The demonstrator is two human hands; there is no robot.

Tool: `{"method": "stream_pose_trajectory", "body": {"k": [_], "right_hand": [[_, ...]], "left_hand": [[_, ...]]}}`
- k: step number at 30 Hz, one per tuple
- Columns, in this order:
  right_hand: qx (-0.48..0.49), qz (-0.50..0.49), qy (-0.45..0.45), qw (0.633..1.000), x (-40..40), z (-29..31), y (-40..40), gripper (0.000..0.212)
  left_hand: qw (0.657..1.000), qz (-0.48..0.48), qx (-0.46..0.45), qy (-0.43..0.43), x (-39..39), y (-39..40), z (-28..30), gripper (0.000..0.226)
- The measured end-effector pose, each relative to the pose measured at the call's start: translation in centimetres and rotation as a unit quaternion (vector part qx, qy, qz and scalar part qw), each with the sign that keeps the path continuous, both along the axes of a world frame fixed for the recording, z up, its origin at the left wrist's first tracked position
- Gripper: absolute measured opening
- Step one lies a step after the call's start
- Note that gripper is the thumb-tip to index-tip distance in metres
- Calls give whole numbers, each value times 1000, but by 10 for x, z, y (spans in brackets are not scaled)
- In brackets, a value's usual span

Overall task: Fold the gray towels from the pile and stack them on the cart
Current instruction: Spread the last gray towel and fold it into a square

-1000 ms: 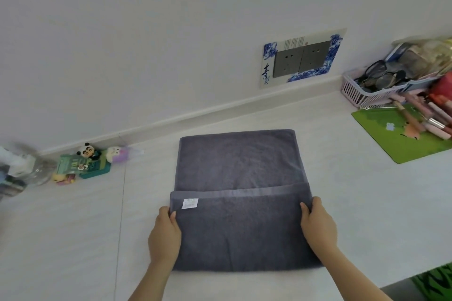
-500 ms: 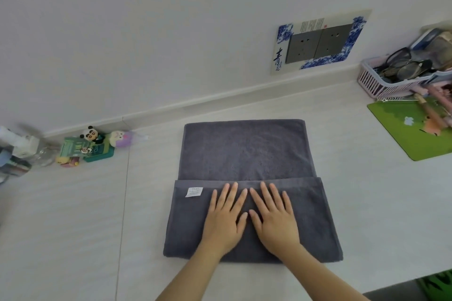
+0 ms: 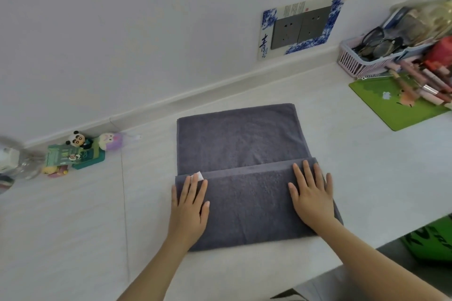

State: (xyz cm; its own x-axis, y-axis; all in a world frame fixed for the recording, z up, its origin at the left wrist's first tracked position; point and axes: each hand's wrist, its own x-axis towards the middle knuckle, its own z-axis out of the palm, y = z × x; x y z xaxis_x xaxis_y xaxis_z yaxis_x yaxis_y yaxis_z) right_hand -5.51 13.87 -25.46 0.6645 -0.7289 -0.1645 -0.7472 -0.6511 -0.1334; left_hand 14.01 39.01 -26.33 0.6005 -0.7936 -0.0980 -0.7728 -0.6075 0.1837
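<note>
A gray towel (image 3: 241, 144) lies flat on the white table (image 3: 73, 227), its near part folded up over the far part. A small white label (image 3: 197, 176) shows at the fold's left end. My left hand (image 3: 189, 208) rests flat with straight fingers on the left end of the folded flap, fingertips touching the label. My right hand (image 3: 311, 195) lies flat on the right end of the flap, fingers spread. No pile of towels and no cart are in view.
Small toy figures and cards (image 3: 80, 151) sit by the wall at the left, beside a clear bottle (image 3: 22, 166). At the right are a green mat (image 3: 396, 105), a pink basket of glasses (image 3: 362, 56) and several cosmetic tubes (image 3: 430, 80). The table's near edge runs at lower right.
My hands gripped the flap's side edges, then lay flat together at its middle. Now they have slid apart to the flap's left and right ends.
</note>
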Motion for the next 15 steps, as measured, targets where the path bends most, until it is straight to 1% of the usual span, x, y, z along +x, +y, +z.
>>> {"method": "stream_pose_trajectory", "body": {"k": [1, 3, 5, 6, 8, 9, 12, 15], "right_hand": [[-3, 21, -13, 1000, -2, 1, 2, 64], [-5, 84, -79, 993, -16, 7, 19, 53], [12, 152, -134, 979, -34, 4, 37, 54], [25, 170, -146, 974, -42, 4, 44, 55], [51, 183, -145, 971, -55, 0, 49, 52], [65, 188, -128, 972, -59, -2, 47, 52], [60, 203, -110, 971, -66, -9, 47, 48], [72, 167, -143, 973, -63, -12, 50, 42]], "left_hand": [[999, -28, -17, 8, -6, 1, 0, 55], [993, -100, -53, 28, -19, 15, 4, 53], [987, -140, -62, 58, -29, 31, 1, 52], [984, -149, -60, 76, -31, 39, -1, 51], [980, -165, -52, 96, -30, 51, -7, 54], [979, -172, -48, 98, -27, 51, -10, 57], [976, -182, -53, 108, -22, 53, -10, 58], [972, -168, -77, 143, -20, 50, -9, 62]]}}
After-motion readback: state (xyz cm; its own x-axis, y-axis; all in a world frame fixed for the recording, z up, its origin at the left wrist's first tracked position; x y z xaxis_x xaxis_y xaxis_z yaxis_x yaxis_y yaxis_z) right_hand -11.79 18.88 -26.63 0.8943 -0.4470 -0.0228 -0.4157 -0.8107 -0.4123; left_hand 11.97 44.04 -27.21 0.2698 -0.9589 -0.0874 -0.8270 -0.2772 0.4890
